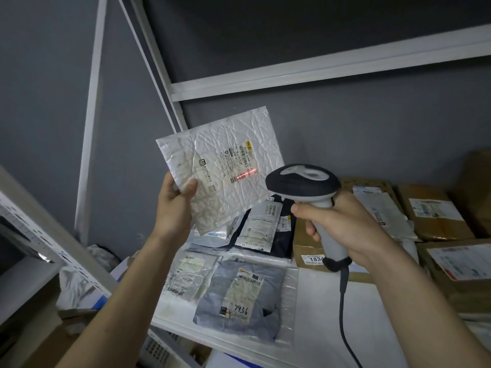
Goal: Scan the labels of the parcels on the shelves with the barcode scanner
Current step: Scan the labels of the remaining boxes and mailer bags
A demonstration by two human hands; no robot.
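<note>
Nearest, the right hand [342, 227] has its grip wrapped around the handle of a grey and black barcode scanner [308, 192], cable hanging down. The left hand [174, 205] pinches the lower corner of a white padded parcel [220, 166], lifted above the white shelf [332, 309]. A red scan line [245, 176] crosses its label. Farther back, bagged parcels [239, 296] and cardboard boxes [435, 211] lie on the shelf.
</note>
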